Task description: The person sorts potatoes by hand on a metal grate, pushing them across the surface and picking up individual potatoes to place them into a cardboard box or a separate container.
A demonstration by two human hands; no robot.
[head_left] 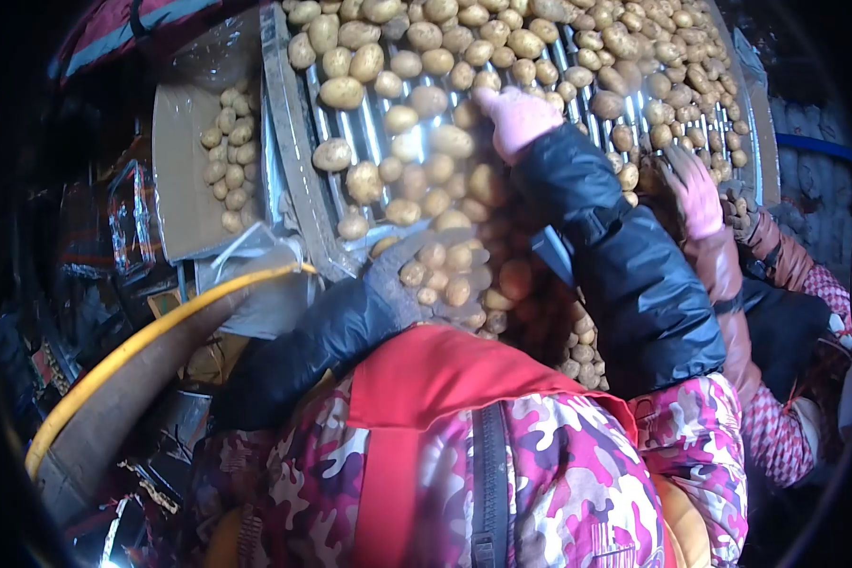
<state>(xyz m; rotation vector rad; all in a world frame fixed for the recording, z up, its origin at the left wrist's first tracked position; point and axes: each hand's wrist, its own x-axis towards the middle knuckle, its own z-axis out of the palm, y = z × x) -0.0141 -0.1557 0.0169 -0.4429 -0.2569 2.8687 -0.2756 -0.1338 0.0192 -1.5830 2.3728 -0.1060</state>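
While your right hand (523, 121) shows one extended finger, a potato (465, 115) lies on rollers (352, 123) at that hand's nine o'clock; your left hand (393, 284) is farther, at the potato's seven o'clock. Either grip I cannot tell.

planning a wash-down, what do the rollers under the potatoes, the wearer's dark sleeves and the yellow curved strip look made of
Rollers: probably polished metal, from the bright streaks along them.
Dark sleeves: perhaps coated synthetic fabric, glossy and creased with bright highlights.
Yellow curved strip: smooth-looking and evenly coloured; plastic, rubber or painted metal, I cannot tell.
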